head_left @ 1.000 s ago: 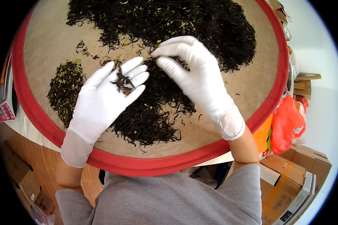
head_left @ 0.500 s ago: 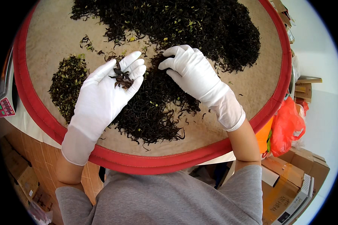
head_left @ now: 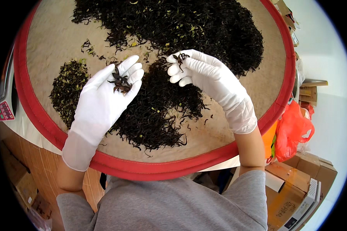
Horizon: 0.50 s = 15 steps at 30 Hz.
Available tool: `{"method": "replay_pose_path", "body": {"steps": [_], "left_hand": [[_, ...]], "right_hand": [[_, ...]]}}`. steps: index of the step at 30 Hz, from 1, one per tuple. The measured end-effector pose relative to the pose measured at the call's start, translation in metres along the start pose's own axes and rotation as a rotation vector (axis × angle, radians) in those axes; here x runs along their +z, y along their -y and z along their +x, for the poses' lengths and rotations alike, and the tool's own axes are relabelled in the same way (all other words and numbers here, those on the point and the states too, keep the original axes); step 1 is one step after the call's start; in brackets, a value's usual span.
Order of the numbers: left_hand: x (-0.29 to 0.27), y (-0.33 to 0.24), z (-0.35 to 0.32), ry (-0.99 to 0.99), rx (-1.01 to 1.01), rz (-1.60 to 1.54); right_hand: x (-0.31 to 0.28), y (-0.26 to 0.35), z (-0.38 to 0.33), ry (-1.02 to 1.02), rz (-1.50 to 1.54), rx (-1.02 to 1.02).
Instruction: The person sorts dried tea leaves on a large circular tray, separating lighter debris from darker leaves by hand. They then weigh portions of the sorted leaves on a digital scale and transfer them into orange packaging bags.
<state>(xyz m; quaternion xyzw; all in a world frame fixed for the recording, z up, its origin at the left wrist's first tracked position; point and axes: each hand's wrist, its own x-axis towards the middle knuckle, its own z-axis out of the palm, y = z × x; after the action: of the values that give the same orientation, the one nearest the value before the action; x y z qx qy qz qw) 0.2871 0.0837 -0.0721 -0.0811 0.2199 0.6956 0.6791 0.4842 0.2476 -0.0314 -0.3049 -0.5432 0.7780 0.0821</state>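
In white gloves, both my hands are over a round, red-rimmed tray (head_left: 150,168) with a beige surface. My left hand (head_left: 100,102) is turned palm up, its fingers curled loosely round a few dark, twisted tea leaves (head_left: 120,83). Opposite it, my right hand (head_left: 216,79) pinches some tea leaves (head_left: 181,58) between thumb and fingertips. Beneath and between the hands lies a middle heap of dark tea leaves (head_left: 150,125). A large heap (head_left: 208,29) of dark leaves mixed with yellow-green bits spreads across the far side. Left of my left hand is a smaller, greener heap (head_left: 67,86).
Beyond the tray's right rim hangs a red plastic bag (head_left: 295,131), above cardboard boxes (head_left: 285,188). A device with a pink panel (head_left: 5,111) stands at the far left. Below it are wooden flooring (head_left: 46,158) and more boxes (head_left: 25,184).
My right hand has lifted from the middle heap and rolled palm upward, with tea leaves now visible in its fingertips. My left hand, still cupping its leaves, has shifted only slightly.
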Motion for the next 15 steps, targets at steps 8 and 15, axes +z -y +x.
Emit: {"method": "replay_pose_path", "body": {"steps": [8,15], "left_hand": [[0.0,-0.001,0.002,-0.023,-0.008,-0.023],[0.002,0.001,0.002,-0.048,-0.009,-0.016]], "right_hand": [[-0.001,-0.013,0.006,0.146,0.281,0.061],[0.011,-0.004,-0.004,0.001,-0.081,0.004]]}}
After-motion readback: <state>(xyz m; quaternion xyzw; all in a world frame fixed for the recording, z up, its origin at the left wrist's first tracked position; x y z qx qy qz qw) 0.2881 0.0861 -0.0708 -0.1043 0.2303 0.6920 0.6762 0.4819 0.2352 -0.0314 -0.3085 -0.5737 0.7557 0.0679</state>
